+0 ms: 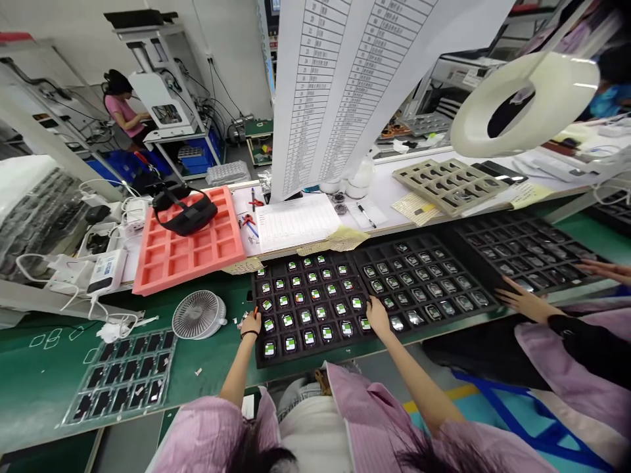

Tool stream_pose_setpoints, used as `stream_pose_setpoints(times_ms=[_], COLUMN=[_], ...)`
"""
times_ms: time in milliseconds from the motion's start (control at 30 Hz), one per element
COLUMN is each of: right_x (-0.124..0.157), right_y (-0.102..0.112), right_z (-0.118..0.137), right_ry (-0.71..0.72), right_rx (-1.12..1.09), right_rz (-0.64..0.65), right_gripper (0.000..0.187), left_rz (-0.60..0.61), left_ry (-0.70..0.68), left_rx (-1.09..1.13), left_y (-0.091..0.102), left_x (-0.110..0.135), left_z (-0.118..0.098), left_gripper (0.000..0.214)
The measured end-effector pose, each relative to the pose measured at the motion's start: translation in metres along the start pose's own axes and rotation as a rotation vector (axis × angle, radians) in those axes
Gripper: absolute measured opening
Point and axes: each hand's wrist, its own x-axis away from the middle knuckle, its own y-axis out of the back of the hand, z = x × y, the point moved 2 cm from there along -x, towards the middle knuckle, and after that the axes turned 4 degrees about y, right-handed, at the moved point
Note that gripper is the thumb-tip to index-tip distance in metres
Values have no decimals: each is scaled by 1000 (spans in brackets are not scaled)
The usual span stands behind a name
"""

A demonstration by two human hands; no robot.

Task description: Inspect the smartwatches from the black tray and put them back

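Note:
A black tray [260,360] with rows of small square parts with green-and-white faces lies on the green bench in front of me. My left hand [251,322] rests at the tray's left edge, fingers curled on a small orange-red tool I can barely make out. My right hand [377,311] lies on the tray's right edge, fingers bent down over it, where it meets a second black tray [440,322] of darker parts.
A co-worker's hands [522,299] rest on a third black tray [537,226] at right. A small white fan [198,315], a pink foam tray [187,253] with a black headset, a clear tray [121,381] and hanging paper lists [340,79] surround the spot. Another person stands far left.

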Motion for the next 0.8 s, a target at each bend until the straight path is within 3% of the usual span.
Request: stream_pose_setpoints(times_ms=[367, 800], right_x=[-23, -3], right_y=[6, 8], right_z=[4, 12], right_ry=[-148, -215], right_rx=[137, 185], right_rz=[22, 40], right_gripper=[30, 30], left_rz=[72, 74], left_ry=[-40, -100], left_rx=[-35, -78], left_y=[-5, -13], left_x=[-5, -1], left_z=[-15, -6], left_gripper=[35, 38])
